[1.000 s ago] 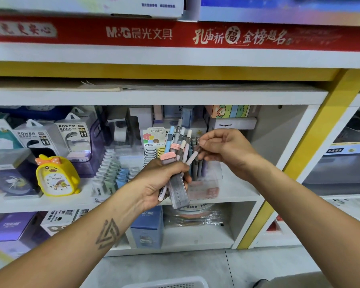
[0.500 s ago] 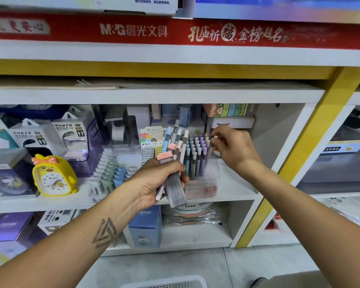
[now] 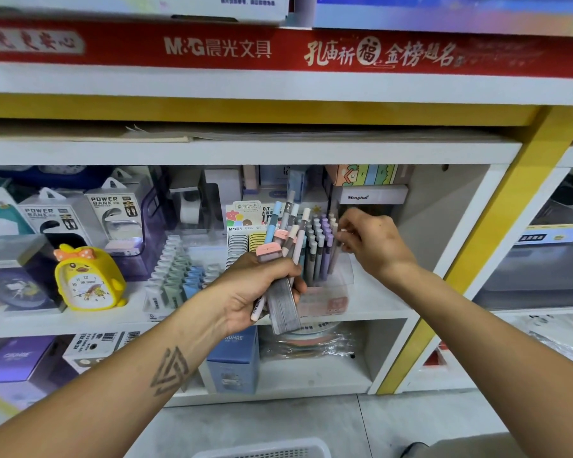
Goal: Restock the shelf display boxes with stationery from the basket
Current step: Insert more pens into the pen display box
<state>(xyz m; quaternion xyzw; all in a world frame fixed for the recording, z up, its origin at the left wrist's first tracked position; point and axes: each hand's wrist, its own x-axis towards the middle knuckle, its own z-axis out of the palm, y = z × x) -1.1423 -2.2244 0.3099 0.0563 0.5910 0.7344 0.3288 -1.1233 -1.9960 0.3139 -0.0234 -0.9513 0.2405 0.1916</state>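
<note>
Left hand [image 3: 255, 289] is wrapped tight around a bunch of pastel pens [image 3: 286, 239] plus a flat grey pack [image 3: 283, 305] with a pink cap, held up in front of the middle shelf [image 3: 377, 305]. Right hand [image 3: 371, 241] is over at the clear display box [image 3: 328, 285], fingers curled and pinching what looks like 1 pale pen at the right end of the rows standing in there, though it's too blurry to be sure. That box sits on the shelf just right of a rack of white and blue clips [image 3: 179, 269]. Yellow duck alarm clock [image 3: 86, 279] is further left, power bank packs [image 3: 113, 213] behind it. White basket [image 3: 265, 451] rim peeks in at the bottom edge, on the floor.
</note>
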